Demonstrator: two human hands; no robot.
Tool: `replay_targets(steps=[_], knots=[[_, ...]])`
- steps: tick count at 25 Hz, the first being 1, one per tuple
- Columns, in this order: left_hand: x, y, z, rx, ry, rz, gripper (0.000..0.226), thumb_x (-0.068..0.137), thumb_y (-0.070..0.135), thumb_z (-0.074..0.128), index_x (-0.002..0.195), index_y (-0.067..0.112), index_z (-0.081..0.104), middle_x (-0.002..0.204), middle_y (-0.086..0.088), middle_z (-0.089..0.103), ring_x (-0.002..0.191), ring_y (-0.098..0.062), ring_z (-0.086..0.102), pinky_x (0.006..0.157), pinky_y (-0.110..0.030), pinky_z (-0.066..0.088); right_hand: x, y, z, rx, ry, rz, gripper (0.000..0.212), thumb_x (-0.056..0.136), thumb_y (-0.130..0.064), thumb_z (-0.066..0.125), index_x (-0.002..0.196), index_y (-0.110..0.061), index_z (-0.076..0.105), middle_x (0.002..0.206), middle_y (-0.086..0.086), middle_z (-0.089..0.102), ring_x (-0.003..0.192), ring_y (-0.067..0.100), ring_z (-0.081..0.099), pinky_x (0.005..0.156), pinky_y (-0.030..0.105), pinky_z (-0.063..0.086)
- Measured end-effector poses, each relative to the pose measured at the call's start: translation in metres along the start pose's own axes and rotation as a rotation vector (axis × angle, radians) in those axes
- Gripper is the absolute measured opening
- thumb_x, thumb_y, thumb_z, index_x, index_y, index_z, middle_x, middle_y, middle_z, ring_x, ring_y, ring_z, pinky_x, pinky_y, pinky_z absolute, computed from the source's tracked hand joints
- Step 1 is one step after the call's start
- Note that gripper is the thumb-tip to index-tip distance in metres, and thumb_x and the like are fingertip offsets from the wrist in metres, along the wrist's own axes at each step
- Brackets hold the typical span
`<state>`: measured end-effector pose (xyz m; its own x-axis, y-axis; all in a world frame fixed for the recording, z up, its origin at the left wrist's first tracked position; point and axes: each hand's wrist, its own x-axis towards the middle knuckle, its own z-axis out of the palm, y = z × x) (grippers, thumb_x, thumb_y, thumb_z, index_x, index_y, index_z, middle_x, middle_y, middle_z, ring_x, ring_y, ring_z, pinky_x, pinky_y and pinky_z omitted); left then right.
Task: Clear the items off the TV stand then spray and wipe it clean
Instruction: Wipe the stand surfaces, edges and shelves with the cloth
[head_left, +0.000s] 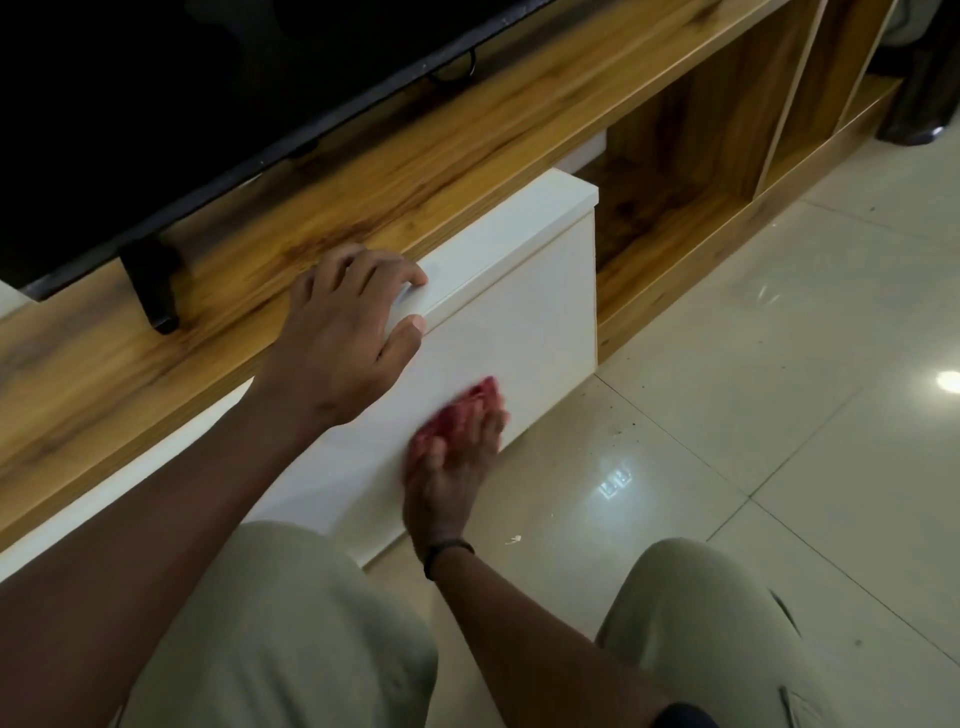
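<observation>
Risks pinching left hand (358, 312), curled over the top edge of the TV stand's (415, 171) white front panel (519, 312), by overpushing the red cloth (475, 402) low on its face under right hand (452, 462), grip blurred beyond telling.

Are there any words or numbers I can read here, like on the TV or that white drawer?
No, there are none to read.
The black flat-screen TV shows no brand or label.
The white drawer front is plain.
The red cloth is blurred, with no print to make out.
</observation>
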<state>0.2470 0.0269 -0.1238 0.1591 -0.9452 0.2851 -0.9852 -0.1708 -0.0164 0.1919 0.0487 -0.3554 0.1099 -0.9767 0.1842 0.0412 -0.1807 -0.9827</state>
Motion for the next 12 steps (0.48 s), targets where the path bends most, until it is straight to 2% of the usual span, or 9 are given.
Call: replay_targets(steps=[3, 4, 6, 7, 9, 12], knots=[[0.0, -0.001, 0.002, 0.016, 0.013, 0.018, 0.037, 0.096, 0.042, 0.042, 0.128, 0.024, 0.048, 0.136, 0.003, 0.049, 0.134, -0.025, 0.039, 0.104, -0.05, 0.042, 0.057, 0.006, -0.008, 0.338, 0.333, 0.605, 0.066, 0.105, -0.049, 0.03, 0.164, -0.022, 0.02, 0.17, 0.004, 0.021, 0.157, 0.025, 0.02, 0.126, 0.037, 0.017], [0.0, -0.001, 0.002, 0.015, 0.012, 0.021, 0.037, 0.096, 0.041, 0.042, 0.128, 0.024, 0.049, 0.136, 0.003, 0.049, 0.134, -0.026, 0.038, 0.104, -0.05, 0.042, 0.085, 0.009, -0.016, 0.379, 0.419, 0.727, 0.062, 0.107, -0.047, 0.031, 0.163, -0.021, 0.024, 0.167, 0.007, 0.027, 0.154, 0.029, 0.026, 0.123, 0.035, 0.022], [-0.001, -0.001, 0.001, 0.009, 0.009, 0.016, 0.038, 0.096, 0.041, 0.041, 0.128, 0.023, 0.049, 0.137, 0.003, 0.049, 0.135, -0.026, 0.038, 0.104, -0.05, 0.041, 0.131, 0.001, -0.038, 0.396, 0.473, 0.801, 0.055, 0.11, -0.043, 0.03, 0.162, -0.025, 0.027, 0.164, 0.007, 0.031, 0.15, 0.031, 0.03, 0.123, 0.046, 0.026], [-0.002, 0.0, 0.001, 0.01, 0.008, 0.014, 0.038, 0.096, 0.041, 0.041, 0.128, 0.022, 0.049, 0.137, 0.003, 0.049, 0.135, -0.026, 0.038, 0.104, -0.05, 0.041, 0.147, -0.008, -0.045, 0.392, 0.467, 0.754, 0.054, 0.11, -0.043, 0.029, 0.162, -0.027, 0.026, 0.165, 0.006, 0.03, 0.151, 0.031, 0.029, 0.123, 0.052, 0.026], [0.0, -0.001, 0.0, 0.012, 0.004, 0.012, 0.039, 0.095, 0.041, 0.04, 0.128, 0.022, 0.049, 0.136, 0.002, 0.049, 0.135, -0.027, 0.038, 0.104, -0.051, 0.041, 0.165, -0.04, -0.046, 0.367, 0.435, 0.53, 0.056, 0.108, -0.046, 0.028, 0.162, -0.03, 0.024, 0.166, 0.003, 0.026, 0.153, 0.029, 0.025, 0.123, 0.059, 0.026], [-0.001, -0.002, 0.004, 0.041, 0.018, 0.021, 0.042, 0.095, 0.044, 0.037, 0.127, 0.019, 0.05, 0.135, -0.004, 0.052, 0.132, -0.031, 0.042, 0.101, -0.053, 0.043, 0.174, -0.098, -0.037, 0.329, 0.353, 0.106, 0.063, 0.104, -0.043, 0.03, 0.163, -0.024, 0.019, 0.171, 0.0, 0.018, 0.159, 0.023, 0.012, 0.127, 0.057, 0.017]])
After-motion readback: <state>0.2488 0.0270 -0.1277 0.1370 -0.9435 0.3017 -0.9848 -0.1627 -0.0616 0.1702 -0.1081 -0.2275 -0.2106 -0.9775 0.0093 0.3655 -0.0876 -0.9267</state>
